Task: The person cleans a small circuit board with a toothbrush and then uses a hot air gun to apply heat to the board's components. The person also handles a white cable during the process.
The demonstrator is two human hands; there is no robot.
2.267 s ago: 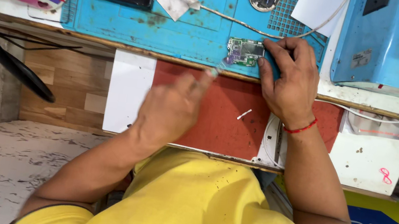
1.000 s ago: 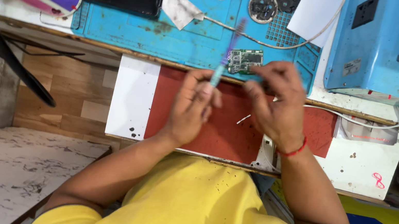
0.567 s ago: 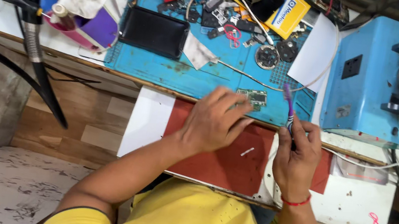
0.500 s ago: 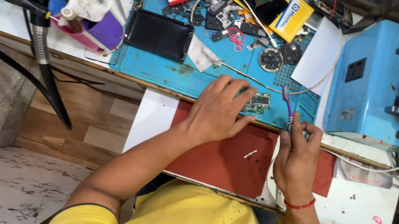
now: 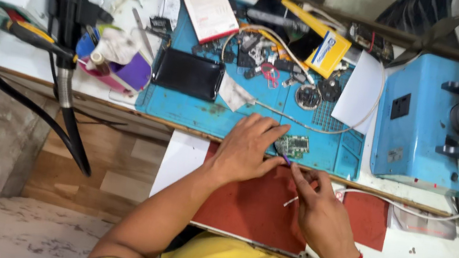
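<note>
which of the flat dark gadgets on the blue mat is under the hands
The small green circuit board at the mat's near edge, beside the left hand; the larger black phone lies untouched farther left.

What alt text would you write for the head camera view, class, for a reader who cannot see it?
Seen from above, a person's left hand steadies a small green circuit board on a blue work mat, while the right hand brings a thin purple-tipped tool to its edge. A black phone, loose parts and a blue machine lie around them.
</note>
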